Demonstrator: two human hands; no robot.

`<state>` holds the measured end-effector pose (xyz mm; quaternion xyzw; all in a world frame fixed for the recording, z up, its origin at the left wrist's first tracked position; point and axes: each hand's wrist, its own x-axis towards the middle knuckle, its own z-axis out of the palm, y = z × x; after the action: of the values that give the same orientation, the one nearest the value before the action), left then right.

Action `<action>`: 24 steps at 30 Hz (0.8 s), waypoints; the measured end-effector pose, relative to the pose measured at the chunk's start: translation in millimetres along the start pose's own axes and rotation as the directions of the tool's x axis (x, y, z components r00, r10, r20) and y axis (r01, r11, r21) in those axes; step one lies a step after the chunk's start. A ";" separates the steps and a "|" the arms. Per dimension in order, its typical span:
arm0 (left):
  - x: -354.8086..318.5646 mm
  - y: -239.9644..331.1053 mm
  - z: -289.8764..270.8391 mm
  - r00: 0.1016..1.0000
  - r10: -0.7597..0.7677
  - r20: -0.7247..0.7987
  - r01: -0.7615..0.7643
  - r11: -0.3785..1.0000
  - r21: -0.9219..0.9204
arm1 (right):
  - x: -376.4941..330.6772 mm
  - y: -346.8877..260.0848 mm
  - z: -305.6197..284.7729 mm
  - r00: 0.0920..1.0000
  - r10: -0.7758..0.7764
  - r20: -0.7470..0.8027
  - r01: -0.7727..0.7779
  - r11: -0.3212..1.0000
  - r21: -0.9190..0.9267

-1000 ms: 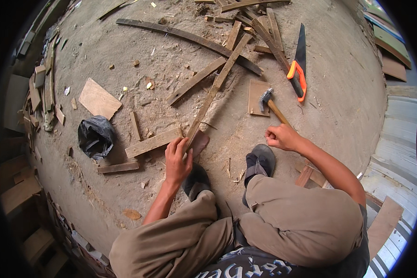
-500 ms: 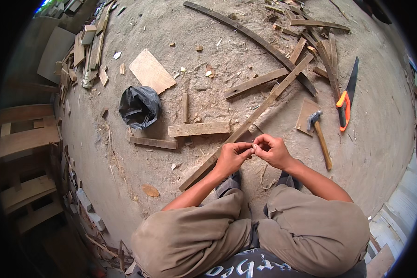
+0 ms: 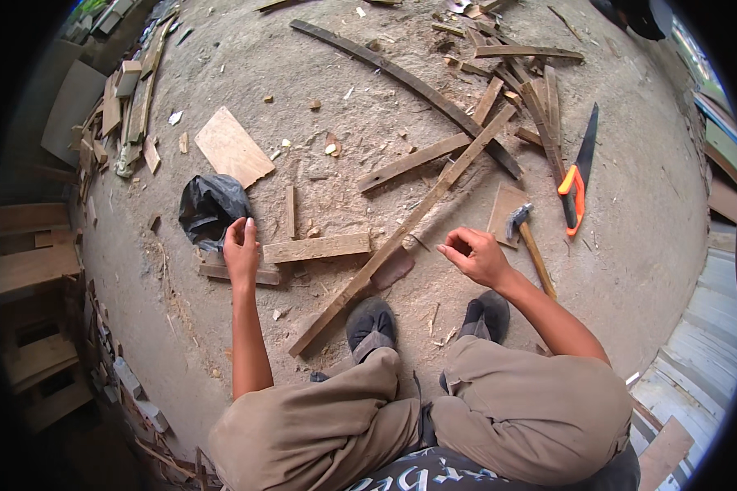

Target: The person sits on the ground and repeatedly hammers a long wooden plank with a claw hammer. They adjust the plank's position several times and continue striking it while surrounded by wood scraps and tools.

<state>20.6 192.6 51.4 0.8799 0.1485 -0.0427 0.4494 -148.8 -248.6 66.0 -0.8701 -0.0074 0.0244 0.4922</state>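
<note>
My left hand (image 3: 241, 252) is at the near right rim of a black plastic bag (image 3: 207, 204), its thumb and fingers drawn together. Whether it touches the bag or has something small in it, I cannot make out. In front of my right shin, my right hand (image 3: 477, 257) is held above the ground with thumb and forefinger pinched; anything between them is too small to name. A long wooden strip (image 3: 401, 235) lies diagonally between the hands. To the right of my right hand is a hammer (image 3: 534, 245) with a wooden handle, its head resting by a thin board (image 3: 504, 209).
Farther right lies a handsaw (image 3: 581, 168) with an orange and black handle. Several wooden strips (image 3: 540, 114) are heaped at the back right. A short wood block (image 3: 317, 248) and a plywood sheet (image 3: 233, 147) lie near the bag. Stacked wooden frames (image 3: 33, 262) stand at left.
My hands, together at the fingertips before, have parted. The left has gone left to the black bag; the right stays pinched near the hammer. The view has shifted slightly to the right.
</note>
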 end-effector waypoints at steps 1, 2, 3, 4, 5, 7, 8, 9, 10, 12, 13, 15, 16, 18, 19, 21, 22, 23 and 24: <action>-10.6 0.3 20.2 0.993 0.077 0.089 -0.076 0.997 -0.016 | -3.2 6.4 -6.7 0.999 -0.043 -0.025 0.041 0.997 -0.058; -28.7 11.7 49.3 0.965 0.197 0.171 -0.211 0.976 0.062 | -8.4 18.6 -16.8 1.000 -0.002 -0.020 -0.001 0.993 -0.120; -53.3 33.5 80.4 0.915 0.297 0.272 -0.316 0.948 0.029 | -17.0 28.3 -26.4 0.997 0.000 -0.082 -0.015 0.983 -0.182; -71.4 43.5 100.0 0.880 0.296 0.371 -0.341 0.938 0.059 | -21.5 32.8 -33.6 0.991 -0.018 -0.135 -0.014 0.972 -0.233; -85.6 47.9 119.6 0.774 0.475 0.419 -0.546 0.836 0.060 | -28.4 38.9 -41.6 0.982 -0.035 -0.187 -0.020 0.958 -0.287; -105.1 48.9 151.9 0.665 0.595 0.451 -0.674 0.738 0.020 | -51.8 54.9 -58.6 0.979 0.055 -0.196 -0.136 0.894 -0.426; -114.6 53.9 163.8 0.636 0.616 0.465 -0.702 0.712 0.017 | -63.5 59.5 -63.4 0.970 0.058 -0.236 -0.170 0.857 -0.487; -120.5 57.6 170.8 0.608 0.635 0.477 -0.727 0.686 0.014 | -74.8 63.8 -68.3 0.960 0.056 -0.275 -0.203 0.815 -0.543; -123.5 55.5 177.1 0.609 0.608 0.509 -0.722 0.691 0.037 | -88.5 72.2 -73.0 0.952 0.075 -0.298 -0.244 0.775 -0.582; -127.2 45.8 187.7 0.614 0.548 0.569 -0.709 0.699 0.092 | -107.7 82.6 -79.2 0.933 0.216 -0.288 -0.350 0.735 -0.581; -125.4 43.7 189.5 0.648 0.509 0.566 -0.656 0.751 0.076 | -114.6 86.1 -79.7 0.913 0.291 -0.286 -0.407 0.710 -0.575; -118.3 37.9 187.5 0.712 0.422 0.562 -0.537 0.842 0.047 | -120.9 96.2 -78.2 0.906 0.337 -0.257 -0.424 0.708 -0.565; -115.8 45.0 183.7 0.742 0.360 0.566 -0.443 0.896 0.011 | -125.6 100.6 -75.5 0.898 0.367 -0.241 -0.438 0.708 -0.554; -110.4 58.7 169.6 0.740 0.278 0.612 -0.367 0.930 0.021 | -126.0 110.4 -80.4 0.874 0.423 -0.239 -0.484 0.728 -0.485; -106.6 62.4 162.1 0.742 0.237 0.627 -0.327 0.945 0.030 | -121.2 111.2 -81.4 0.867 0.443 -0.231 -0.498 0.741 -0.451; -102.2 68.4 151.6 0.741 0.212 0.637 -0.288 0.957 0.017 | -120.9 107.9 -80.8 0.864 0.451 -0.225 -0.503 0.744 -0.440; -101.0 76.2 145.3 0.741 0.207 0.639 -0.281 0.960 0.015 | -118.5 105.1 -81.6 0.865 0.451 -0.219 -0.501 0.746 -0.439; -99.2 80.4 142.0 0.740 0.202 0.642 -0.274 0.962 0.013 | -117.8 107.6 -81.9 0.864 0.462 -0.203 -0.500 0.734 -0.459; -96.2 78.7 143.5 0.742 0.285 0.606 -0.356 0.934 -0.004 | -118.3 111.7 -83.0 0.861 0.473 -0.187 -0.500 0.721 -0.480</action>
<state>-39.0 12.4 47.7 0.8570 -0.1570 -0.2478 0.4236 -264.1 -381.6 17.2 -0.9403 0.2273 0.1275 0.2188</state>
